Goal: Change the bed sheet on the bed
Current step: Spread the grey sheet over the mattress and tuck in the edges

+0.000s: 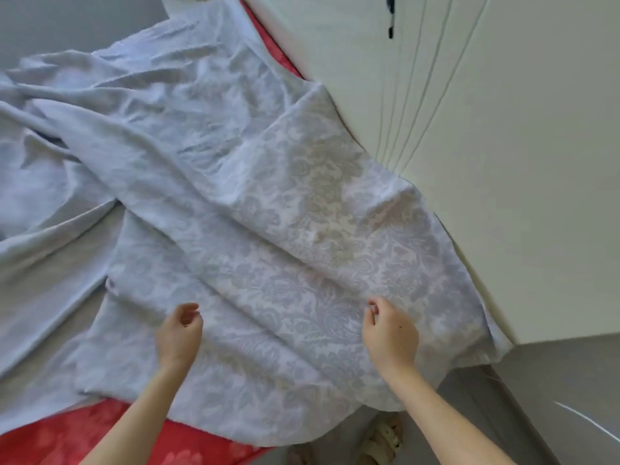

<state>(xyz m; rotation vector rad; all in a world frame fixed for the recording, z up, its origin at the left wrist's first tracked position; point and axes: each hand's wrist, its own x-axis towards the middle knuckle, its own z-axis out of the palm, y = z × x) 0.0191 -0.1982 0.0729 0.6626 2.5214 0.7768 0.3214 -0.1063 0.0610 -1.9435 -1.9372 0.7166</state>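
Note:
A pale blue-grey bed sheet (268,209) with a faint damask pattern lies rumpled over the bed, folds running from upper left to lower right. A red patterned mattress cover (84,437) shows beneath it at the bottom left and along the wall edge (268,38). My left hand (179,333) hovers just above the sheet near the front edge, fingers curled and apart, holding nothing. My right hand (389,330) rests on the sheet further right, thumb and fingers pinching a fold of the cloth.
A cream wardrobe or wall panel (503,162) with vertical grooves stands right against the bed's far side. Grey floor (553,397) shows at the lower right. Something pale and patterned (385,437) lies on the floor by the bed corner.

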